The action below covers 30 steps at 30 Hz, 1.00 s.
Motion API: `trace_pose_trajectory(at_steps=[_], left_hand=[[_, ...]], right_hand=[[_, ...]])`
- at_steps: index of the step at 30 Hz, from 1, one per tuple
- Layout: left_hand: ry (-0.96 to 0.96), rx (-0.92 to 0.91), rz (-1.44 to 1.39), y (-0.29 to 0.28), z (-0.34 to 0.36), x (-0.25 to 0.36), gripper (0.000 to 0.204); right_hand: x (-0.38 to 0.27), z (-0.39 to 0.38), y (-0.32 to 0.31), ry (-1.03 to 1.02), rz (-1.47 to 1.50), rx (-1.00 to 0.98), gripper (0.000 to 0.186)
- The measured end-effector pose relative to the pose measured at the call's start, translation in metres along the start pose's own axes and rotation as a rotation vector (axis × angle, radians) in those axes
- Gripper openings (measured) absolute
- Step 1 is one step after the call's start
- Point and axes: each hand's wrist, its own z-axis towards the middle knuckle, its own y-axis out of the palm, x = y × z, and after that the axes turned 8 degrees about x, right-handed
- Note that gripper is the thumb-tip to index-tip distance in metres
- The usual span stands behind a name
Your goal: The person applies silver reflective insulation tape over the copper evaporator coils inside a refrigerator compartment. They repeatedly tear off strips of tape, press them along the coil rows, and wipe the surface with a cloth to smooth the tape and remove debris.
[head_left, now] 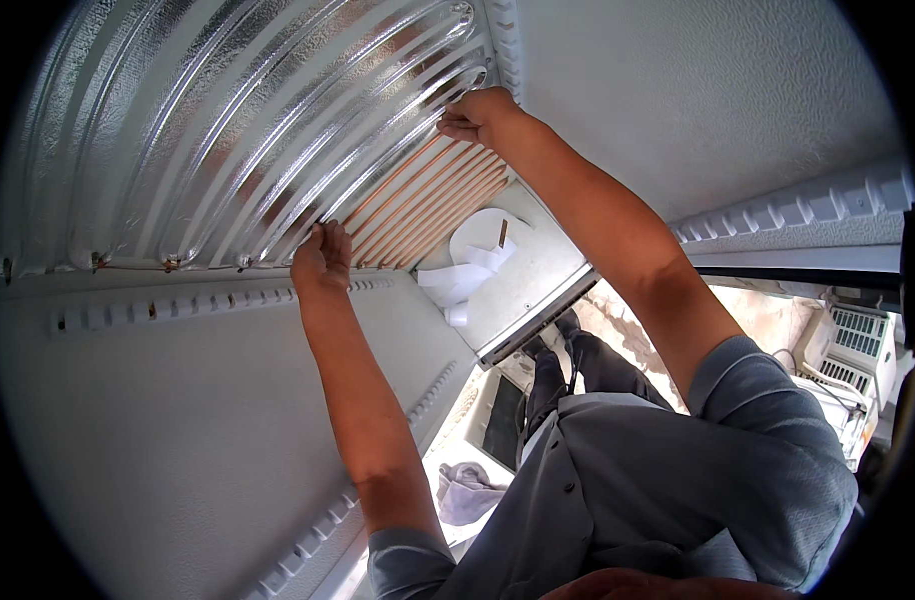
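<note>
Both our hands on the foil sheet inside the white cabinet

Our left hand (323, 258) is closed on the lower edge of the ribbed foil sheet (248, 130), our right hand (475, 115) pinches its far corner by the ribbed side rail (506, 45). Just past that edge lie copper tubes (428, 200), then white tape scraps (473, 270) on the cabinet floor. We judge an uneven pull could tear or crease the thin foil, or its edge could cut our fingers.

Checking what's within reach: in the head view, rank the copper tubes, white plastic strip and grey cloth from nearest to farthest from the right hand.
From the right hand:
1. Copper tubes, just below it.
2. White plastic strip, farther down on the panel.
3. Grey cloth, far below, by the left elbow.
</note>
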Motion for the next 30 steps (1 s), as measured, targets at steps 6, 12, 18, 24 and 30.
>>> trace_pose_trajectory(at_steps=[6,12,18,24,30], left_hand=[[-0.02,0.024,-0.002,-0.013,0.017,0.009,0.014],[0.006,0.067,-0.041,-0.022,0.026,0.013,0.016],[0.233,0.196,-0.117,-0.028,0.011,0.001,0.02],[0.319,0.21,-0.287,-0.026,0.007,-0.017,0.026],[0.164,0.079,-0.152,-0.01,-0.006,-0.009,0.023]], right_hand=[[-0.001,0.012,-0.005,-0.078,0.018,0.085,0.01],[0.02,0.044,-0.008,-0.362,-0.062,0.276,0.007],[0.043,0.04,-0.002,-0.553,0.292,0.385,0.016],[0.059,0.006,-0.001,-0.582,0.271,0.475,0.023],[0.054,0.018,0.004,-0.552,0.177,0.37,0.019]])
